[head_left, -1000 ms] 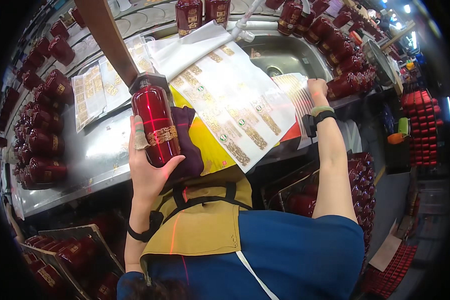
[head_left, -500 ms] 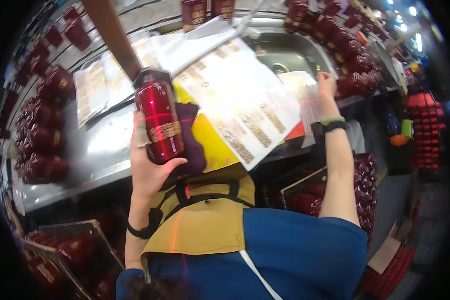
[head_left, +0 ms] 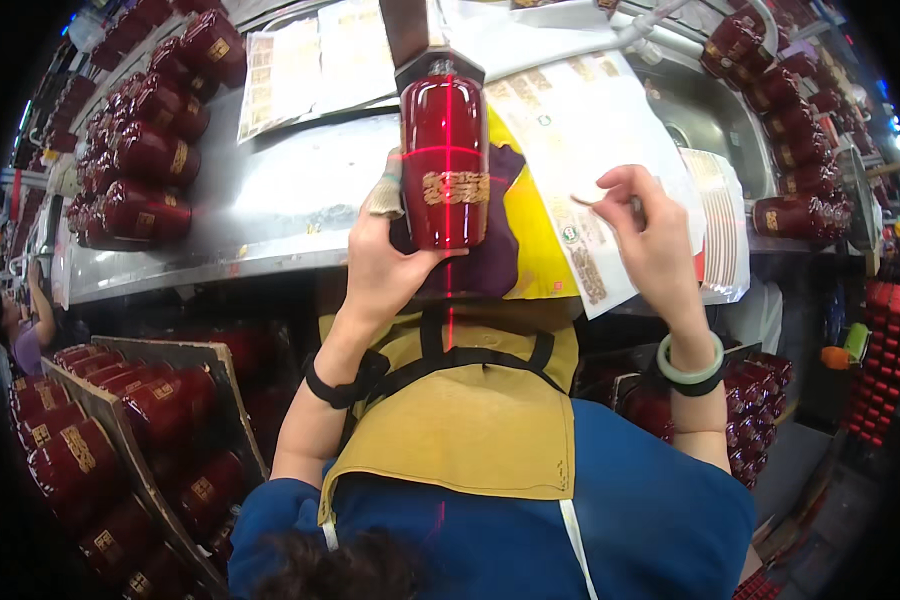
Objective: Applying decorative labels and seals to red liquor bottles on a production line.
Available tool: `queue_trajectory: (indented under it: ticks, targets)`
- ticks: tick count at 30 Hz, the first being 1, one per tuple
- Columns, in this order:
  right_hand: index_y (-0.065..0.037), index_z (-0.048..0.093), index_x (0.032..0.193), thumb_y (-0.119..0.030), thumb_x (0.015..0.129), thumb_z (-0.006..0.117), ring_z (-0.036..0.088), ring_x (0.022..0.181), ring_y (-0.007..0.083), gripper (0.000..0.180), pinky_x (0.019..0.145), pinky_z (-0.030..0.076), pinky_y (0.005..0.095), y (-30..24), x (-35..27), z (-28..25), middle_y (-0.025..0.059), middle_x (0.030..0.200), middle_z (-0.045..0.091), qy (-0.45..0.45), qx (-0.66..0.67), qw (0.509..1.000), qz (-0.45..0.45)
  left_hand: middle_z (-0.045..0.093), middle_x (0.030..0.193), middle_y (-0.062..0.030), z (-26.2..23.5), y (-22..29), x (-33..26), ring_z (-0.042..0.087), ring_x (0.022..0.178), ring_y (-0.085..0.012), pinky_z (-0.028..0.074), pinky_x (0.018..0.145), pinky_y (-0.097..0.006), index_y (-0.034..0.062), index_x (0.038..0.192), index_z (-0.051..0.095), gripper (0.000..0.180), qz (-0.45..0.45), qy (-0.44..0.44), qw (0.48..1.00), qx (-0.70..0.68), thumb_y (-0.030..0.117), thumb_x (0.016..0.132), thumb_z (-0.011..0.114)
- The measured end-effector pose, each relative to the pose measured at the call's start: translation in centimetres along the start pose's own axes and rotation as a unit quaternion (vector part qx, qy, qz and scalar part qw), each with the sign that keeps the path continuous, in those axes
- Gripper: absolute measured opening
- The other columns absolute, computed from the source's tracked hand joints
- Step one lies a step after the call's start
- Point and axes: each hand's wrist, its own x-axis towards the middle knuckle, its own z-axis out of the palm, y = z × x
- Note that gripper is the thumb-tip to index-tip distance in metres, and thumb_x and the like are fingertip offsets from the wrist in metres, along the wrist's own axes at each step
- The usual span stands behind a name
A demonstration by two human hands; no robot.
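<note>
Closest in, a blue garment (head_left: 660, 475) is covered in part by a tan apron (head_left: 460, 430). Past it, the red bottle (head_left: 446, 150) is held in the left hand (head_left: 385, 260), whose thumb is laid along the base while the fingers are curved round the left side, partly hidden. One finger is covered by a pale sleeve (head_left: 385, 197). A gold patterned band is borne low on the glass, and the bottle is crossed by red light lines; its neck end is set against a dark block (head_left: 470, 66).

To the right, the right hand (head_left: 655, 235) is held half curled; a thin strip (head_left: 581, 201) is seen at its fingertips, though whether it is pinched or merely stuck there cannot be told. Beneath are spread a purple cloth (head_left: 503, 225), a yellow sheet (head_left: 540, 240) and a white sheet (head_left: 570, 125) of gold labels.

Farther off, a steel sink (head_left: 735, 150) is set into the worktop (head_left: 280, 200), where more red bottles (head_left: 155, 150) are grouped at the left.
</note>
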Motion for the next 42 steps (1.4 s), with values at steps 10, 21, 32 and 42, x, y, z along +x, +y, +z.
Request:
queue_trajectory:
  ticks: [10, 21, 32, 42]
  targets:
    - [0.001, 0.057, 0.1, -0.002, 0.092, 0.072, 0.069, 0.08, 0.0309, 0.018, 0.073, 0.052, 0.0381, -5.1, -1.6, 7.5, 0.0146, 0.086, 0.067, -0.109, 0.135, 0.984, -0.052, 0.049, 0.155, -0.0222, -1.8, 0.7, -1.3, 0.051, 0.141, -0.0279, 0.039, 0.117, -0.039, -0.0053, 0.159, 0.029, 0.104, -0.008, -0.074, 0.994, -0.082, 0.017, 0.078, 0.09]
    - [0.001, 0.067, 0.094, -0.013, 0.093, 0.075, 0.063, 0.069, 0.0218, 0.016, 0.065, 0.049, 0.0339, -3.6, -1.9, 8.2, 0.0105, 0.08, 0.065, -0.081, 0.092, 0.992, -0.024, 0.041, 0.16, -0.0199, 0.1, 0.4, -2.2, 0.043, 0.146, -0.0252, 0.031, 0.121, -0.039, -0.0069, 0.159, 0.029, 0.072, -0.092, -0.005, 0.959, -0.268, 0.009, 0.1, 0.067]
    - [0.001, 0.067, 0.086, -0.016, 0.092, 0.078, 0.059, 0.068, 0.0196, 0.021, 0.062, 0.045, 0.0334, -2.8, -1.9, 9.0, 0.0097, 0.078, 0.063, -0.058, 0.105, 0.993, -0.013, 0.037, 0.163, -0.0204, 0.2, 0.9, -2.2, 0.04, 0.147, -0.0252, 0.03, 0.122, -0.038, -0.0076, 0.16, 0.025, 0.073, -0.118, -0.014, 0.944, -0.307, 0.009, 0.101, 0.065]
    - [0.0, 0.067, 0.084, -0.015, 0.09, 0.079, 0.058, 0.066, 0.0199, 0.021, 0.061, 0.045, 0.0336, -2.8, -2.0, 9.2, 0.0088, 0.076, 0.062, -0.037, 0.088, 0.995, -0.032, 0.036, 0.163, -0.0205, 0.4, 0.8, -2.2, 0.038, 0.149, -0.026, 0.029, 0.123, -0.039, -0.0066, 0.16, 0.026, 0.073, -0.107, -0.012, 0.949, -0.297, 0.008, 0.101, 0.065]
